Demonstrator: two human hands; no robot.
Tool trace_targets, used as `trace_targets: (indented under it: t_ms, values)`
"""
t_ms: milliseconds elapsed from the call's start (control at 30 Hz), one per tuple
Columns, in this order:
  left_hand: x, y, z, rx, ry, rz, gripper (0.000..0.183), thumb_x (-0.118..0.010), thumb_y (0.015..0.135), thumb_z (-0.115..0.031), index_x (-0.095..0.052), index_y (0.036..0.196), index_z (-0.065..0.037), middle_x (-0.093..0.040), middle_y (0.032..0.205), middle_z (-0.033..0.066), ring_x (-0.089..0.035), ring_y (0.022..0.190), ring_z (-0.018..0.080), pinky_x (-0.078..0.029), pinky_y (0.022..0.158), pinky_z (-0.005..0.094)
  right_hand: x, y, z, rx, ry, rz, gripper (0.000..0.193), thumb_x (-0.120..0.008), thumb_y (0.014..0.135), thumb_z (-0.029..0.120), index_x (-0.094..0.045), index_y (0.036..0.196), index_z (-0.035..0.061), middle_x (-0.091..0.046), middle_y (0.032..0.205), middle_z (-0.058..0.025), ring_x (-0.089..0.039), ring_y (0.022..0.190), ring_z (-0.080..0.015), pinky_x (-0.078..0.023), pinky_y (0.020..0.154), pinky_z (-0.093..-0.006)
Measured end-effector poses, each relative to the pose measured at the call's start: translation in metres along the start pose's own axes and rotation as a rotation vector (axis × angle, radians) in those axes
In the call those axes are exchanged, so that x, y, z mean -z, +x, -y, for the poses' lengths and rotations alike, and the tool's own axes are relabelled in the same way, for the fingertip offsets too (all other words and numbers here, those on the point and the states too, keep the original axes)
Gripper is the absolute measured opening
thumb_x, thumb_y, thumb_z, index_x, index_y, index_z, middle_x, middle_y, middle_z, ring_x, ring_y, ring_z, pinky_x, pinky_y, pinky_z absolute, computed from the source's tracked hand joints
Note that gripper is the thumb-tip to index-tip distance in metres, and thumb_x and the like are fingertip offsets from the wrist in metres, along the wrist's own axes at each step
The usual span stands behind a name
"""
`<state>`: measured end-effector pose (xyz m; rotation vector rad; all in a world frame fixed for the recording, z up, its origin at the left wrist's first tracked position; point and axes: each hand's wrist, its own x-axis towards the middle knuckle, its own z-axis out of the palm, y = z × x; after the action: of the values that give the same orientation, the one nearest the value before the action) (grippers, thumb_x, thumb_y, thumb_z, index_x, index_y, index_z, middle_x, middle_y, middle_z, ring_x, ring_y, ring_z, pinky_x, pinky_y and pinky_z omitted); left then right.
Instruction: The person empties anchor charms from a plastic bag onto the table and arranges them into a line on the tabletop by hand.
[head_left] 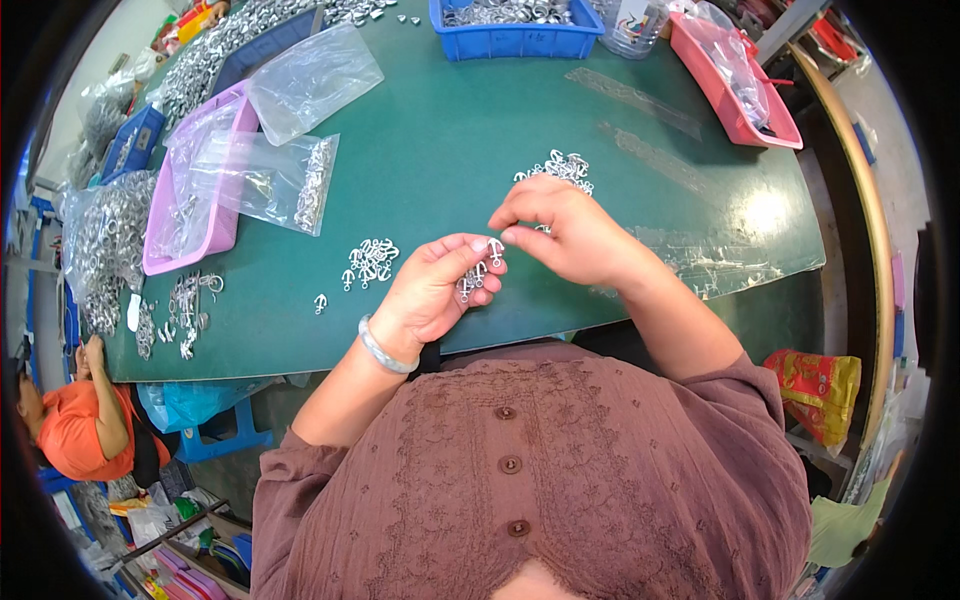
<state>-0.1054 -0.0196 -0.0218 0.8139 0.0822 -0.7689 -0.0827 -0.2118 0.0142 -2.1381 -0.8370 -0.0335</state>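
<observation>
My left hand (pixel 440 285) is closed around several small silver anchor charms (pixel 470 282), held over the front edge of the green table. One anchor charm (pixel 495 251) stands up at its thumb and fingertips. My right hand (pixel 565 228) hovers just to the right, thumb and forefinger curled close together near that charm; whether anything sits between them is hidden. Behind my right hand lies a pile of anchor charms (pixel 566 168). To the left of my left hand is a second pile of anchor charms (pixel 375 259), with a single anchor charm (pixel 320 303) apart from it.
A pink tray (pixel 228 215) with plastic bags stands at left, beside heaps of metal parts (pixel 105 240). A blue tray (pixel 515 42) of metal pieces and a red tray (pixel 690 60) are at the back. Another person in orange (pixel 85 430) works at far left.
</observation>
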Motion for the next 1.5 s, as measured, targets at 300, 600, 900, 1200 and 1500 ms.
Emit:
trace_targets:
  t_ms: [300,600,900,1200,1500]
  values:
    - [-0.007,-0.003,0.000,-0.063,0.097,-0.081,0.015,-0.051,0.088,-0.015,-0.056,0.091,-0.001,-0.060,0.081,0.0094,-0.059,0.067,0.0142,-0.049,0.055,0.0222,0.010,-0.030,-0.018,-0.095,-0.524,0.006,0.014,-0.066,0.066,0.011,-0.063,0.079,0.0068,-0.052,0.085,-0.0052,-0.047,0.089,-0.0236,-0.036,0.078,-0.0367]
    - [-0.012,-0.002,0.001,-0.071,0.081,-0.121,0.013,-0.051,0.087,-0.012,-0.055,0.091,-0.001,-0.061,0.086,0.0126,-0.061,0.072,0.0177,-0.052,0.060,0.0253,0.005,-0.034,-0.018,-0.078,-0.529,-0.061,0.013,-0.067,0.063,0.010,-0.062,0.075,0.0057,-0.050,0.085,-0.0048,-0.046,0.089,-0.0234,-0.036,0.076,-0.0354]
    - [-0.011,-0.001,0.001,-0.078,0.087,-0.139,0.012,-0.051,0.086,-0.010,-0.054,0.093,0.000,-0.061,0.087,0.0134,-0.062,0.074,0.0190,-0.053,0.062,0.0267,-0.001,-0.037,-0.025,-0.061,-0.522,-0.108,0.003,-0.059,0.067,0.005,-0.059,0.070,0.0033,-0.051,0.084,-0.0077,-0.046,0.086,-0.0252,-0.037,0.074,-0.0351]
    - [-0.010,-0.002,0.001,-0.096,0.039,-0.118,0.014,-0.049,0.087,-0.012,-0.053,0.093,0.000,-0.061,0.088,0.0141,-0.062,0.076,0.0205,-0.053,0.065,0.0288,-0.009,-0.037,-0.014,-0.116,-0.201,-0.199,0.005,-0.055,0.070,0.003,-0.052,0.074,0.0015,-0.054,0.071,-0.0107,-0.053,0.071,-0.0286,-0.042,0.064,-0.0372]
    - [-0.008,-0.003,0.002,-0.085,0.070,-0.125,0.010,-0.053,0.085,-0.010,-0.054,0.091,-0.001,-0.061,0.087,0.0123,-0.062,0.075,0.0184,-0.053,0.064,0.0271,-0.021,-0.033,0.006,-0.263,0.324,-0.252,0.005,-0.058,0.073,0.000,-0.053,0.075,-0.0001,-0.056,0.069,-0.0062,-0.055,0.064,-0.0135,-0.045,0.060,-0.0260]
